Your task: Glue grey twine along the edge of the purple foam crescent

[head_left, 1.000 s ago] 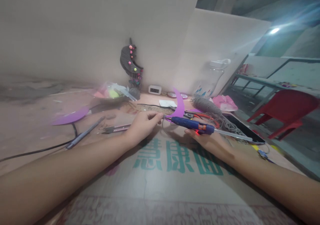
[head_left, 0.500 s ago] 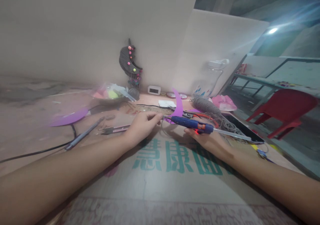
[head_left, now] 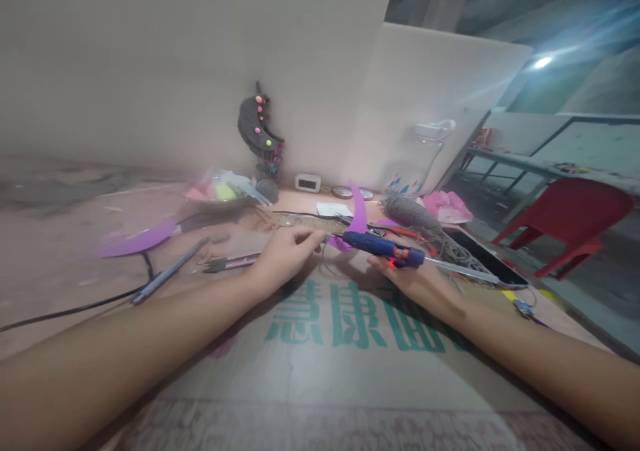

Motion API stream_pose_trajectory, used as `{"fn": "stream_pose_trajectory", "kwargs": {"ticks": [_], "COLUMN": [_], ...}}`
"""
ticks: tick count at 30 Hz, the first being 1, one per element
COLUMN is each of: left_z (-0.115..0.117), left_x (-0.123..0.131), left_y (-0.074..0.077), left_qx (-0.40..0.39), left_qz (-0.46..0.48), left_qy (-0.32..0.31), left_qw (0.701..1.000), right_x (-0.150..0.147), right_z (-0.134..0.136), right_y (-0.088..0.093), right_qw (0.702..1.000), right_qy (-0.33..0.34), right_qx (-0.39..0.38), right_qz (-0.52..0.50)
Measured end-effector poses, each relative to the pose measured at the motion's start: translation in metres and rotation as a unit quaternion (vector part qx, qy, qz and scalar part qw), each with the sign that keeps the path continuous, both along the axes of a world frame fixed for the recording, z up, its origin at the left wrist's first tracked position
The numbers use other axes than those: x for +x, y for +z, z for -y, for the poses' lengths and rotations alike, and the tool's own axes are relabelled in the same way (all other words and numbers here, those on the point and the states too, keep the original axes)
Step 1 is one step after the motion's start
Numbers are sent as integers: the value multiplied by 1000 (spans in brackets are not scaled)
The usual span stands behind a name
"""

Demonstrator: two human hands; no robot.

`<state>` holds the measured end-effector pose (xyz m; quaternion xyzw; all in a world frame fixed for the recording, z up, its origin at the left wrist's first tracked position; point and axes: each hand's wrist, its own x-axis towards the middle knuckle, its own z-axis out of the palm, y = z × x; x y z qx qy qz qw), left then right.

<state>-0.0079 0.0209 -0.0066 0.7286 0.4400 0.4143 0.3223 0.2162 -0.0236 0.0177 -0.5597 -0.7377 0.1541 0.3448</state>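
Observation:
My right hand (head_left: 420, 281) is closed around a blue glue gun (head_left: 380, 247), which has a red light lit and a clear glue stick (head_left: 460, 269) running out of its back. The gun's nozzle points left, close to the fingertips of my left hand (head_left: 287, 254). That hand is closed in a pinch; what lies between the fingers is too small to make out. A thin grey strand (head_left: 326, 263) curves down beside the fingertips. Just behind the nozzle stands a curved purple strip (head_left: 359, 211), its lower end near the left fingers.
A grey yarn crescent with pompoms (head_left: 255, 124) hangs on the wall. Along the back are a small clock (head_left: 307, 183), a clear bottle (head_left: 414, 157) and grey yarn (head_left: 410, 211). A tablet (head_left: 483, 257) lies right; a pen (head_left: 170, 271) and purple piece (head_left: 140, 239) lie left.
Both hands and the glue gun stay almost in place. The view has shifted very slightly, and the purple strip's top sits a little lower and further right.

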Motion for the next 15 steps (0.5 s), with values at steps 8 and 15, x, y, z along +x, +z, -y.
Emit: {"fn": "stream_pose_trajectory", "kwargs": {"ticks": [8,15], "left_z": [-3,1], "left_x": [0,1], "left_y": [-2,2], "left_qx": [-6,-23], "left_qz": [17,31], "left_qy": [7,-12], "left_qw": [1000,999], "right_x": [12,23], "right_z": [-1,-24], "right_y": [-3,8], "right_qw": [995,949], "right_qy": [80,28], "right_qx": [16,23], "right_qz": [-57,-315]}}
